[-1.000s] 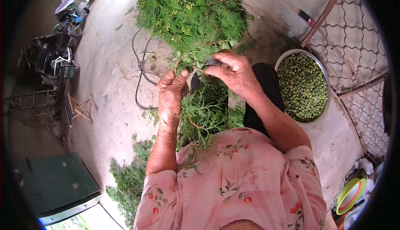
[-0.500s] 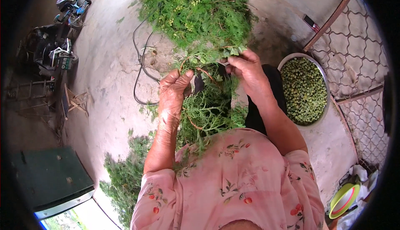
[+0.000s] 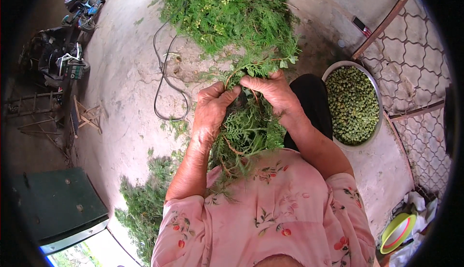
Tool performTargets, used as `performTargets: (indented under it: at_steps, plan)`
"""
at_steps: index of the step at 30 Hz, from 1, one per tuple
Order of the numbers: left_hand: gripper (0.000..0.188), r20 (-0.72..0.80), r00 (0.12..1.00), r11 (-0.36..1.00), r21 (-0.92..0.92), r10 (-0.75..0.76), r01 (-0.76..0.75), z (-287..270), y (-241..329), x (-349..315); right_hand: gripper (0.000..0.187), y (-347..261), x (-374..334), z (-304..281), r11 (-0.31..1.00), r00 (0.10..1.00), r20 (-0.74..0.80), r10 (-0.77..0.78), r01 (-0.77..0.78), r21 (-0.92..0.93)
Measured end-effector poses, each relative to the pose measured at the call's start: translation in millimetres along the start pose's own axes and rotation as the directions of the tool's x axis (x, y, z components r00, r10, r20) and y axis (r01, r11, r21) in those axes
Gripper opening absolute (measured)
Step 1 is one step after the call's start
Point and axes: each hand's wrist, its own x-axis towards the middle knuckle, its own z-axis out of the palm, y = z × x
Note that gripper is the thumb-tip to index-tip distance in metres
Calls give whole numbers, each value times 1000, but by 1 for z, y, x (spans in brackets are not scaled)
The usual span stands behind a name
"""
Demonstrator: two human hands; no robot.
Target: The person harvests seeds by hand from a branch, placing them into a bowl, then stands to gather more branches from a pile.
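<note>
Both hands meet over the person's lap, their thumb tips just beside each other, on one leafy green sprig. The left hand pinches the stem between thumb and bent index finger; its other fingers curl under, and its back faces up. The left forearm rises steeply from the sleeve, leaning a little to the right. The right hand comes in from the other side, thumb laid along the sprig and pointing left, the fingers bent beyond it and partly hidden by leaves. Its forearm slants up and to the left, the elbow bent wide of the pink floral shirt. Whether the right fingertips close fully on the stem, I cannot tell.

The sprig sits above the lap, its leafy end reaching right past the right hand, toward the near edge of a large green pile on the floor. More foliage lies on the lap below the wrists. Near the floor's right edge, beside the dark-clad knee and the mesh grille, stands a round metal bowl filled with small green cones.
</note>
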Motion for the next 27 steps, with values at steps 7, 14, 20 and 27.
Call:
performTargets:
  at_steps: [7,14,20,27]
  plan:
    - [5,-181,950,957,-94,254,-274,9,-12,6,11,11,1,-5,989,995,-33,-96,91,-119]
    - [7,-112,989,957,-264,92,-118,4,-8,8,14,-6,-6,-1,989,998,36,57,-51,-141]
    - [10,-45,999,945,-326,20,-34,-7,-17,15,21,-8,-9,-2,967,971,18,238,-236,-97]
    - [21,-151,988,926,-369,25,-80,1,-13,13,26,-25,-12,5,955,956,-5,295,-294,26]
